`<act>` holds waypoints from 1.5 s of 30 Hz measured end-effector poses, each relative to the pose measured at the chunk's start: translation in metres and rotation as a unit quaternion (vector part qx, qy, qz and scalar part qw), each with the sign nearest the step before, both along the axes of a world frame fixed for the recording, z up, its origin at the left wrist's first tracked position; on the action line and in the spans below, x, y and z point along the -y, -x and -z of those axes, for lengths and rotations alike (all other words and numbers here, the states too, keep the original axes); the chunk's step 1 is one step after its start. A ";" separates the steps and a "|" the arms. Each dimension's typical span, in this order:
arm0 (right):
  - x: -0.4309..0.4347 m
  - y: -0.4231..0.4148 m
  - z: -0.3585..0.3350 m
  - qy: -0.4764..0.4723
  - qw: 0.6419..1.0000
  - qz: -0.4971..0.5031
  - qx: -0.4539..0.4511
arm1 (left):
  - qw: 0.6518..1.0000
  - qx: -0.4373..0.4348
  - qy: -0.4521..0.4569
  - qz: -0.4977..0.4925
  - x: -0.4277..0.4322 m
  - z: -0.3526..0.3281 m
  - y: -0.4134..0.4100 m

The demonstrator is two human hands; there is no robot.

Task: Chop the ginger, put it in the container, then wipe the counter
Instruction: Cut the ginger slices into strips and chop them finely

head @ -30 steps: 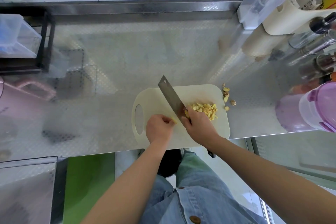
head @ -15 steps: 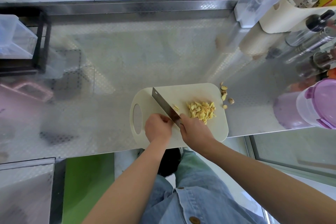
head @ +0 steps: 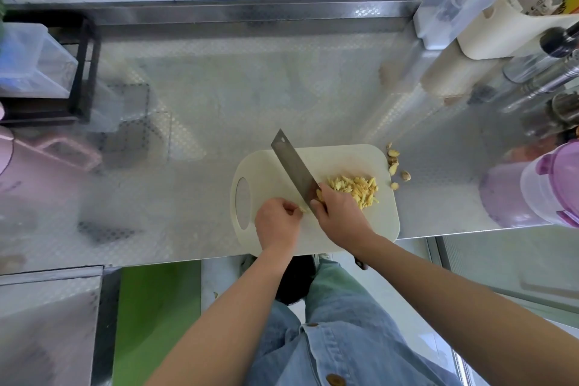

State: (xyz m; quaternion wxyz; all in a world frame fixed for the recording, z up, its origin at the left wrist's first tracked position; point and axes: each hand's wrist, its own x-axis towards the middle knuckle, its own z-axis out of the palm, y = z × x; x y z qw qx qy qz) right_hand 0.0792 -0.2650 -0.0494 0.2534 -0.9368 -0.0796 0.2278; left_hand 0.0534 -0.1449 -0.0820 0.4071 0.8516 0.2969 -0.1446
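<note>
A cream cutting board (head: 354,163) lies at the front edge of the steel counter (head: 250,88). A pile of chopped yellow ginger (head: 357,189) sits on its right half. My right hand (head: 340,216) grips the handle of a cleaver (head: 293,166), whose blade is raised and points away to the left. My left hand (head: 277,222) has curled fingers that pinch a small ginger piece (head: 302,209) against the board, just left of the blade.
Ginger peel scraps (head: 395,166) lie on the counter right of the board. A purple-lidded plastic container (head: 545,185) stands at the right. Bottles and a roll crowd the back right. A black rack with a clear bin (head: 34,63) and a pink item (head: 40,160) stand at the left.
The cleaver came down on the board half a second ago and has since risen again, its tip further from me. My left hand has stayed on the small ginger piece.
</note>
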 end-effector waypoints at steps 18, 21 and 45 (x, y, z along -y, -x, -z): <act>0.003 0.016 0.007 0.030 0.998 -0.048 -0.013 | 1.000 0.005 -0.022 -0.001 0.004 0.000 -0.001; -0.001 0.018 0.008 0.041 0.998 -0.041 -0.015 | 1.000 0.007 -0.023 0.002 0.003 0.003 -0.002; 0.024 0.026 0.005 -0.092 0.982 0.140 -0.091 | 0.998 0.046 -0.036 0.025 -0.025 0.002 0.010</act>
